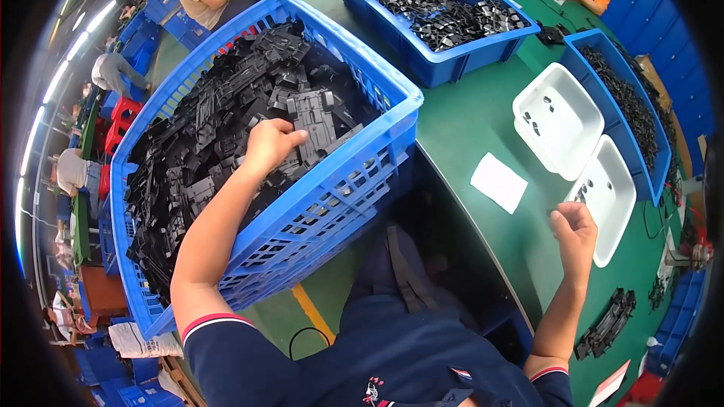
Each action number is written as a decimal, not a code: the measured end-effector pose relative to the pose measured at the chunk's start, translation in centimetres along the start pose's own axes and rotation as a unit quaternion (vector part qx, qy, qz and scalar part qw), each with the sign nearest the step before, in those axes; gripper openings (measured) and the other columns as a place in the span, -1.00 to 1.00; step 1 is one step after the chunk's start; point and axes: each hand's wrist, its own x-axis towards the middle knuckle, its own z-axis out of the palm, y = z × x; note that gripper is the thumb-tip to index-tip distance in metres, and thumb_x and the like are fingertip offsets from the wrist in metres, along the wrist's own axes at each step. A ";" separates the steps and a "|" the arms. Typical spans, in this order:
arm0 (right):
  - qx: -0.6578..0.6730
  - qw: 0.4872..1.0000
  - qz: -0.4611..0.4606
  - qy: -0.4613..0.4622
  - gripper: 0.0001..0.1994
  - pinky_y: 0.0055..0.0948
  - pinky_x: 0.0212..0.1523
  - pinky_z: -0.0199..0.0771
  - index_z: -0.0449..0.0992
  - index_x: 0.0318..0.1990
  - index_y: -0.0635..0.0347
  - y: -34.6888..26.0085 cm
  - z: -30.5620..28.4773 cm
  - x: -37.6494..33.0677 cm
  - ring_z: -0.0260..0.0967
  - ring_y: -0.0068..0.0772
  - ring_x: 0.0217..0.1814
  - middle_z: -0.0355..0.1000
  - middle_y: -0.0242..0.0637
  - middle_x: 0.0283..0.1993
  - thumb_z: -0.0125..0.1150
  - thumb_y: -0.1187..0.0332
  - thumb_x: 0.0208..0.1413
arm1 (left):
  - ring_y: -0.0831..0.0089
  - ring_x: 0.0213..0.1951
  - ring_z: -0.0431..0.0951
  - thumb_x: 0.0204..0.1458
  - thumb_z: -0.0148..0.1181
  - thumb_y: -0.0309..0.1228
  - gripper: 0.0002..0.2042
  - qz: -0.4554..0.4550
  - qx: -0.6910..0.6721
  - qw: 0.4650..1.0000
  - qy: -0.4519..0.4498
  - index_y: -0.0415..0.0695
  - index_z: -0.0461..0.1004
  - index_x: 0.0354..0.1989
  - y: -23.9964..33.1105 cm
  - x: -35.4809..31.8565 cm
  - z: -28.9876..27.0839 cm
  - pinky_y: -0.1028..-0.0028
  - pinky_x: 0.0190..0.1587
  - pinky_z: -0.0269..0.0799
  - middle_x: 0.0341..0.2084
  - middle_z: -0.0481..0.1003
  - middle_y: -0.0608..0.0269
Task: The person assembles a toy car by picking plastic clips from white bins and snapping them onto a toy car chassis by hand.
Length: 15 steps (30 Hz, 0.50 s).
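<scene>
Left hand (268,143) closes on a black part (313,117) in the full crate (332,203); right hand (575,227), loosely curled and empty, hovers by two nearly bare white trays (562,117) on the desk (460,120)

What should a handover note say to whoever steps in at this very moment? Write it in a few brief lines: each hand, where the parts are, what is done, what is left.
Left hand: down in the blue crate, fingers closed on a flat black part atop the heap.
Right hand: raised over the green table, pinched as if on something small; too small to tell what.
Parts: crate full of black parts; two white trays each hold a few small black pieces; a row of black parts lies by the right forearm.
Done: that row, apparently.
Left: nearly the whole crate.
</scene>
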 end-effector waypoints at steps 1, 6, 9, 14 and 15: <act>0.001 1.000 0.010 0.004 -0.91 -0.72 -0.41 0.27 0.45 -0.29 0.25 0.3 -0.3 -0.4 0.26 -0.76 -0.41 0.38 -0.53 -0.41 0.19 0.53 0.03 | 0.39 -0.38 0.59 -0.09 0.34 -0.23 -0.56 0.055 -0.014 0.998 0.023 -0.35 0.50 -0.14 -0.2 -0.4 -0.1 0.46 -0.24 0.46 -0.40 0.58 0.05; 0.020 1.000 0.015 0.000 -0.91 -0.72 -0.42 0.25 0.45 -0.29 0.23 0.2 -0.2 -0.4 0.25 -0.77 -0.42 0.37 -0.54 -0.41 0.20 0.52 0.03 | 0.53 -0.51 0.42 0.01 0.25 -0.30 -0.77 0.022 -0.198 0.980 -0.027 -0.25 0.47 -0.35 0.6 -1.6 -0.2 0.43 -0.35 0.42 -0.52 0.48 0.26; 0.028 1.000 0.002 -0.011 -0.91 -0.72 -0.43 0.24 0.46 -0.29 0.22 -0.6 0.6 -0.4 0.24 -0.78 -0.43 0.37 -0.54 -0.41 0.20 0.51 0.03 | 0.58 -0.46 0.43 0.10 0.16 -0.31 -0.79 0.132 -0.077 0.966 0.207 -0.21 0.43 -0.27 1.3 -2.0 -2.2 0.52 -0.39 0.39 -0.46 0.47 0.27; 0.031 0.999 0.010 0.002 -0.90 -0.71 -0.44 0.25 0.46 -0.29 0.21 0.3 0.0 -0.6 0.25 -0.76 -0.44 0.38 -0.54 -0.42 0.21 0.50 0.03 | 0.60 -0.46 0.41 0.20 0.05 -0.30 -0.75 0.239 -0.359 0.834 0.343 -0.25 0.28 -0.14 8.0 -7.1 -7.5 0.59 -0.40 0.36 -0.44 0.42 0.31; 0.018 1.000 0.004 -0.002 -0.91 -0.71 -0.45 0.25 0.47 -0.29 0.22 0.2 0.3 -0.3 0.26 -0.76 -0.45 0.39 -0.52 -0.43 0.21 0.50 0.02 | 0.63 -0.50 0.38 0.21 0.04 -0.32 -0.75 0.278 -0.470 0.785 0.291 -0.26 0.27 -0.13 8.9 -8.3 -7.7 0.60 -0.44 0.33 -0.47 0.39 0.35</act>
